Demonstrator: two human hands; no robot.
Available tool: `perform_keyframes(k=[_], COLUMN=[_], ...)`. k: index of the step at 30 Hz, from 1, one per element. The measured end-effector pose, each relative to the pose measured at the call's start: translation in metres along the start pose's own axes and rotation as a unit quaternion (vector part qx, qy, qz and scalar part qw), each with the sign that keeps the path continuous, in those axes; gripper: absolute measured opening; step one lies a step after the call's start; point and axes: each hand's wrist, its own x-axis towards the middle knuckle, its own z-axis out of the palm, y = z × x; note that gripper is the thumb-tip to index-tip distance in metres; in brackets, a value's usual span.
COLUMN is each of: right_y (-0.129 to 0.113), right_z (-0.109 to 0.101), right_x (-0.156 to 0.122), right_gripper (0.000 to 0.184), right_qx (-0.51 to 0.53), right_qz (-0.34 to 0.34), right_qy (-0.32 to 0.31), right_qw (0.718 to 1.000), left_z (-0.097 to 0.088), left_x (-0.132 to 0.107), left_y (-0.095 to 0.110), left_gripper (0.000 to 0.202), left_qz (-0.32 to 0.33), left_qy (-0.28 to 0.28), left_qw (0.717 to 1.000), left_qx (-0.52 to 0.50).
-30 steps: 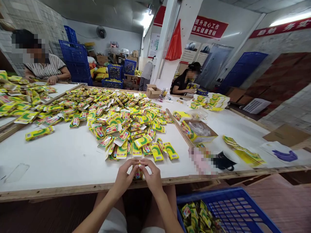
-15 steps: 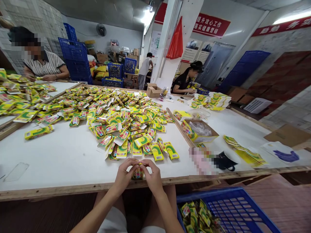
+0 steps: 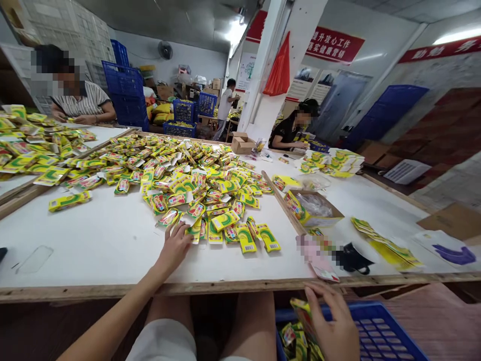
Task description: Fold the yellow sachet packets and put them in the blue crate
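Observation:
My left hand (image 3: 175, 246) reaches to the near edge of a heap of small yellow-and-green printed cartons (image 3: 188, 183). Its fingers are bent and a little apart, touching a carton (image 3: 194, 231) there; no firm hold shows. Over a blue plastic basket (image 3: 379, 328), below the table edge at the right, is my right hand (image 3: 332, 318). Its fingers are spread. A tilted yellow carton (image 3: 300, 312) is just beside its fingertips, above other cartons (image 3: 296, 341) in the basket. The right palm is hidden.
A wooden strip (image 3: 281, 203) divides the white table (image 3: 112, 250). Right of it are an open box with clear plastic bags (image 3: 313, 204), a black cup (image 3: 353, 258) and flat yellow card sheets (image 3: 387, 243). A seated person (image 3: 84, 103) handles cartons at the left; another (image 3: 293, 130) works behind.
My hands have parted from the carton held between them at the table edge. The left went forward to the heap; the right went down to the basket with a carton. The view shifted slightly.

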Motion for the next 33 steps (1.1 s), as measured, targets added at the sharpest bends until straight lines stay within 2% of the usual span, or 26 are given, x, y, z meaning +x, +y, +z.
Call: perform_keyframes(k=[2,4,5,7,9,10,12,14,16,19,21,24,27,29,33], right_y=[-0.008,-0.029,-0.042,-0.068,-0.087,-0.093,-0.097,-0.094,-0.090,-0.088,-0.090,-0.094,-0.096,-0.097,-0.101], right_z=[0.008,0.031,0.046,0.079,0.110,0.124,0.145,0.157,0.161,0.162,0.162,0.164,0.166,0.165,0.158], right_x=[-0.007,-0.013,-0.016,-0.018,-0.020,-0.020,-0.020,-0.019,-0.017,-0.010,-0.005,0.000,0.000,-0.001,-0.002], right_gripper=[0.028,0.022,0.020,0.016,0.018,0.020,0.019,0.017,0.017,0.015,0.015,0.012,0.017,0.020,0.011], right_qx=[0.030,0.088,0.121,0.188,0.246,0.272,0.318,0.345,0.351,0.343,0.335,0.327,0.346,0.350,0.330], right_qz=[0.016,0.015,0.009,-0.005,-0.009,-0.004,0.011,0.031,0.043,0.033,0.013,-0.005,0.023,0.015,-0.046], right_qy=[-0.009,-0.028,-0.043,-0.081,-0.122,-0.137,-0.154,-0.153,-0.154,-0.186,-0.199,-0.184,-0.165,-0.172,-0.193], right_qw=[0.999,0.996,0.992,0.979,0.962,0.952,0.936,0.926,0.923,0.920,0.921,0.927,0.923,0.921,0.923], left_z=[-0.007,-0.015,-0.018,-0.020,-0.013,-0.008,0.005,0.015,0.021,0.020,0.018,0.021,0.028,0.030,0.023], left_x=[0.011,0.022,0.026,0.030,0.027,0.024,0.014,0.001,-0.010,-0.019,-0.020,-0.020,-0.022,-0.023,-0.021], left_y=[0.004,0.020,0.030,0.050,0.066,0.071,0.075,0.073,0.070,0.066,0.065,0.066,0.068,0.070,0.073], left_gripper=[0.019,0.016,0.016,0.017,0.016,0.016,0.015,0.026,0.030,0.016,0.017,0.017,0.026,0.023,0.014], left_qz=[0.003,-0.010,-0.015,-0.010,0.001,-0.008,-0.058,-0.120,-0.146,-0.144,-0.137,-0.122,-0.150,-0.156,-0.142], left_qy=[0.034,0.042,0.022,-0.058,-0.140,-0.159,-0.141,-0.084,-0.059,-0.095,-0.107,-0.057,0.013,0.018,-0.009], left_qw=[0.998,0.991,0.987,0.974,0.951,0.940,0.921,0.898,0.884,0.888,0.895,0.907,0.895,0.890,0.890], left_qx=[-0.053,-0.124,-0.159,-0.221,-0.275,-0.301,-0.359,-0.414,-0.441,-0.426,-0.410,-0.398,-0.420,-0.429,-0.432])
